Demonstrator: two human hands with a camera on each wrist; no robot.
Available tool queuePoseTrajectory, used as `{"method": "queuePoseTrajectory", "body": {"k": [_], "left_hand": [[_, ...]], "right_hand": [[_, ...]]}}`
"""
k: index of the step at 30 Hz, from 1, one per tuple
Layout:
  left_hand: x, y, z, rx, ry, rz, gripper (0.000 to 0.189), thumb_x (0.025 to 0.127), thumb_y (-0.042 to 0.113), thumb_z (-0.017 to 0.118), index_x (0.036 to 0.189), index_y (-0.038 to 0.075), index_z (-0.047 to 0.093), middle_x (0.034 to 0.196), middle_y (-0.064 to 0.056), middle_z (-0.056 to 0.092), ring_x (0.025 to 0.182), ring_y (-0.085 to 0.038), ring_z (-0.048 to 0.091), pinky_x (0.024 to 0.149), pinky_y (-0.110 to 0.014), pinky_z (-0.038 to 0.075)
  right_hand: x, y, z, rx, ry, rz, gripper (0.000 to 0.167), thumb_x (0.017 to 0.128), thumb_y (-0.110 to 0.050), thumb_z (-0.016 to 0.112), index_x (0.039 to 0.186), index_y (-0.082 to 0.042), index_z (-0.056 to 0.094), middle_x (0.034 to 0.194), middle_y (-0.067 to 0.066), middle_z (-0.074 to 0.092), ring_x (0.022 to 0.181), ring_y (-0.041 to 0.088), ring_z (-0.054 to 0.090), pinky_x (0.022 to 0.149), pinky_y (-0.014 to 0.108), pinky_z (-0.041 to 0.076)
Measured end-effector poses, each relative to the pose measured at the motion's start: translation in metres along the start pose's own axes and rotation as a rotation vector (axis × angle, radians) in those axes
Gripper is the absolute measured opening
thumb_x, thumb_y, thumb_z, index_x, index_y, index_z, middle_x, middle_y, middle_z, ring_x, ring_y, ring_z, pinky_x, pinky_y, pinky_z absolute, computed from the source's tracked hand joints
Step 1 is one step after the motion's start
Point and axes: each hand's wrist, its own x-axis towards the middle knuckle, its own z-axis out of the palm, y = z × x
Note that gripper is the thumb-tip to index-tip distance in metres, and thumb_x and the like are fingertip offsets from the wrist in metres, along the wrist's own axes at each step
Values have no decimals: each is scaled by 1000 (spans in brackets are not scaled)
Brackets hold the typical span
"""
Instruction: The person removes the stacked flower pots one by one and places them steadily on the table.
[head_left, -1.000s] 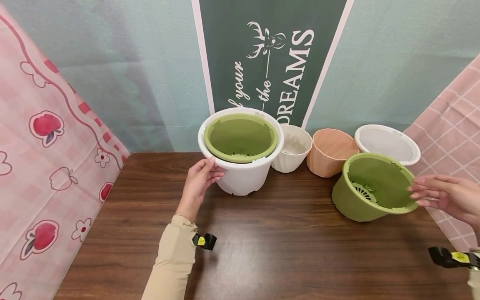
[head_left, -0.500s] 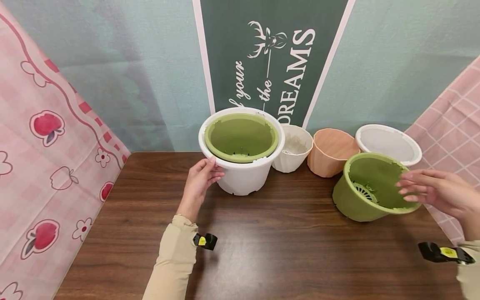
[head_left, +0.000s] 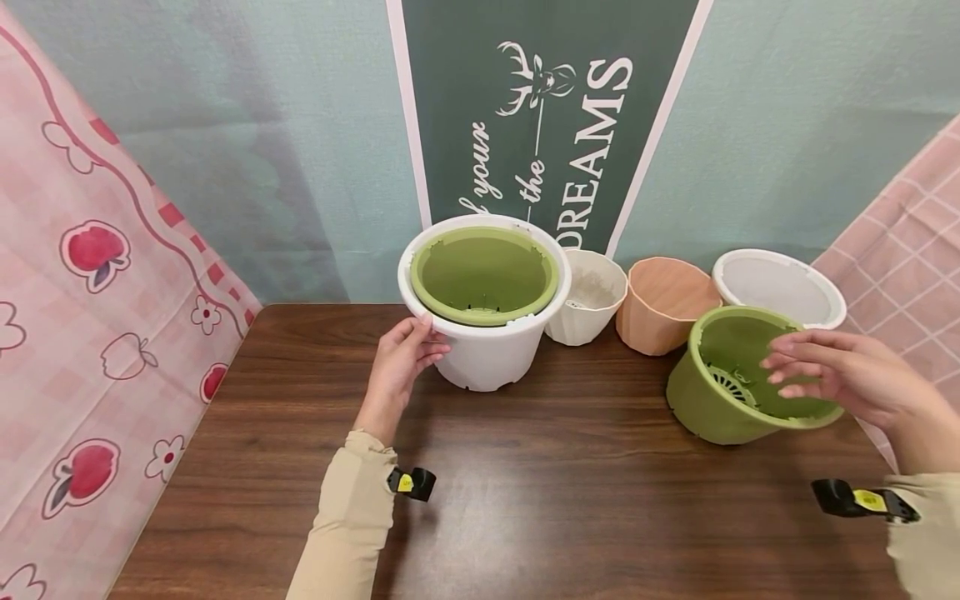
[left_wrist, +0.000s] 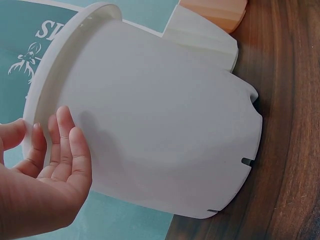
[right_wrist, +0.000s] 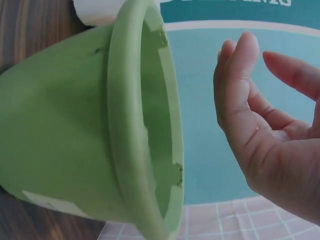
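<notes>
A large white flower pot [head_left: 487, 362] stands upright at the back middle of the table, with a green pot [head_left: 483, 271] nested inside it. My left hand [head_left: 401, 358] pinches the white pot's near-left rim; in the left wrist view the thumb lies at the rim's edge and the forefinger just under it. At the right is a second green pot [head_left: 712, 408], slotted at the bottom. Over that pot's mouth hovers my right hand [head_left: 847, 375], fingers loosely bent and holding nothing. The right wrist view shows a gap between this hand and the green rim [right_wrist: 125, 115].
Along the back stand a small cream pot [head_left: 588, 292] and a peach pot [head_left: 667, 296], both fluted. Another white pot [head_left: 780, 287] sits behind the right green pot, partly hidden. Cloth hangs behind the brown wooden table [head_left: 570, 508] and at both sides.
My right hand has moved left, from the green pot's right rim to above its mouth. My left hand stays on the white pot's rim, and the pots keep their places.
</notes>
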Motion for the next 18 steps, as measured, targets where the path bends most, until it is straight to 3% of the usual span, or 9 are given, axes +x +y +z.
{"method": "queuePoseTrajectory", "body": {"k": [18], "left_hand": [[1,-1,0,3,5,-5,20,94,19,53,77,7,52,73,-4,60,62,-13,62,63,-24,51]], "right_hand": [[27,9,18,0,0,17,40,97,8,20,114,3,56,105,20,62,94,28,62,77,37,52]]}}
